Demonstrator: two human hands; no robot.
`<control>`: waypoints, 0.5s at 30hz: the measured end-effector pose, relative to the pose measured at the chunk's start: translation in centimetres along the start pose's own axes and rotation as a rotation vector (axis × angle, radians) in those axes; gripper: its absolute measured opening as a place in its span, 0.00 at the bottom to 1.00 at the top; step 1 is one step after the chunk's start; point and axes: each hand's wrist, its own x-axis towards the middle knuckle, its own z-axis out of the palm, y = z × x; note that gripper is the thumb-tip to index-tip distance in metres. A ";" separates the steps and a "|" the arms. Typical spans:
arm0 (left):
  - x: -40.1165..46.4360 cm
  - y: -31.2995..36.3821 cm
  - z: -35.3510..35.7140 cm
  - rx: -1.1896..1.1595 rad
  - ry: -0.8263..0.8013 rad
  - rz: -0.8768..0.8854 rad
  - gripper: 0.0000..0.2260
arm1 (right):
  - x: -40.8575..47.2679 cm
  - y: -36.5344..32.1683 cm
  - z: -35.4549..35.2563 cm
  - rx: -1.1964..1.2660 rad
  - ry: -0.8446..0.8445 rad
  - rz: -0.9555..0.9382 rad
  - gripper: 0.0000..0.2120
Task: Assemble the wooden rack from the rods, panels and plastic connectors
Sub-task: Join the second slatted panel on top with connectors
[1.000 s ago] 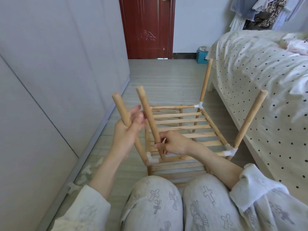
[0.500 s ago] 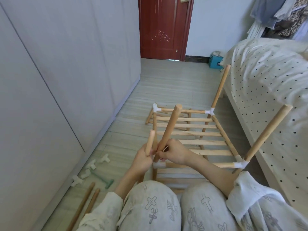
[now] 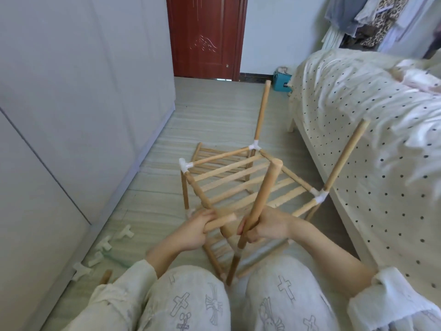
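Observation:
A half-built wooden rack [image 3: 241,180] stands on the floor in front of my knees, its slatted panel joined at the corners by white plastic connectors [image 3: 185,164]. Upright rods rise at the far corner [image 3: 262,108] and the right corner [image 3: 346,155]. My right hand [image 3: 267,225] grips a rod [image 3: 265,189] that stands tilted at the near corner. My left hand [image 3: 193,231] grips a loose short rod [image 3: 220,221], lying nearly level beside that corner. The near connector is partly hidden behind my hands.
Several loose white connectors [image 3: 105,244] and a rod end [image 3: 105,276] lie on the floor at the left, along a grey wardrobe [image 3: 71,103]. A dotted bed [image 3: 358,139] borders the right. A second slatted panel [image 3: 202,151] lies behind the rack. A red door [image 3: 205,37] is ahead.
The rack has turned so its left corner now points toward the wardrobe. My left hand has lowered its rod from upright to nearly level. My right hand still holds the near rod.

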 end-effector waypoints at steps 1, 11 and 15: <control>0.5 0.2 0.0 0.079 -0.013 0.031 0.25 | -1.1 1.0 -0.5 0.023 0.010 0.025 0.12; 3.8 1.7 2.3 0.559 -0.131 0.079 0.30 | -8.0 10.0 -2.3 0.594 0.711 0.128 0.15; 3.1 1.0 4.2 0.537 -0.109 0.105 0.29 | -6.7 9.8 -2.0 0.861 0.993 0.139 0.22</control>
